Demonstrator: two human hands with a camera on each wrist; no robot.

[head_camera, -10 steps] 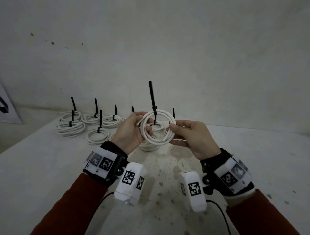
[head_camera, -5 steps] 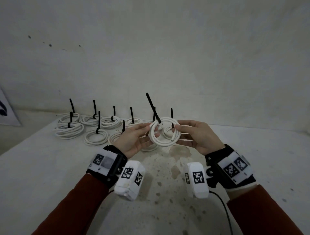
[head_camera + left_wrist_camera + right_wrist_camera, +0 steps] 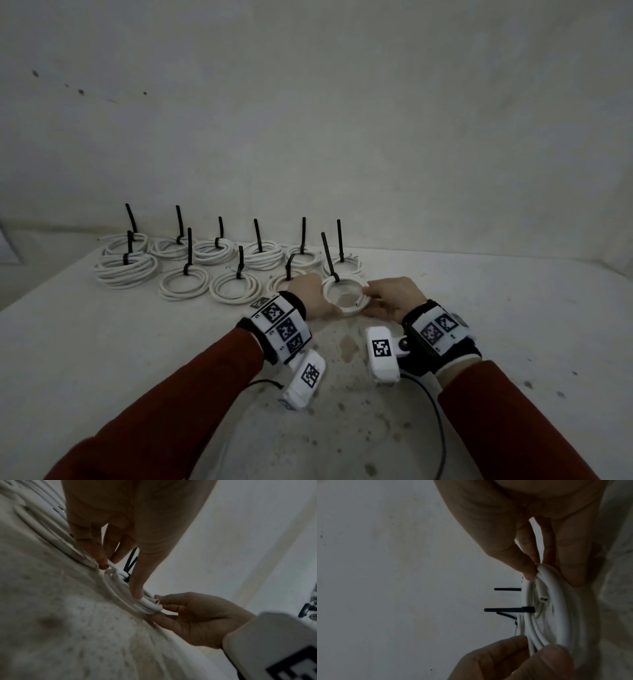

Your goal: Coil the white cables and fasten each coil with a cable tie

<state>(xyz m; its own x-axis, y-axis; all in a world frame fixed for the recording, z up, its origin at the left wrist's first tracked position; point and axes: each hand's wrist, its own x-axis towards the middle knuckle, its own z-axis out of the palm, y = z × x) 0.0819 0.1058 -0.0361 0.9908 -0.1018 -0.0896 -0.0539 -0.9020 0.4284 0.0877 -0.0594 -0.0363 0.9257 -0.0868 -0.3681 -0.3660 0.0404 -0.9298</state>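
My left hand [image 3: 310, 294] held the left side of the coil [image 3: 346, 297], fingers pinched on the strands; the left wrist view showed a fingertip [image 3: 137, 595] pressing down on the loops. My right hand [image 3: 394, 298] gripped the coil's right side, thumb over and fingers under. The coil lay low between both hands, at or just above the table [image 3: 137, 359]; I could not tell whether it touched. Its black tie [image 3: 329, 257] stood up from the far rim, tail uncut.

Just beyond and to the left sat the finished coils [image 3: 185, 282] in two rows, each with its tie upright, the nearest just beside my left knuckles.

I judged this coil bound and about to be set down at the right end of the near row. The risks looked small but real. A cut cable end [image 3: 543, 599] stuck loose inside the loop, so a careless release could let that strand spring out. Sliding the coil leftward could snag the neighbour's tie or push that coil out of line. If the tie was not cinched tight, the loops might spread once both hands let go.
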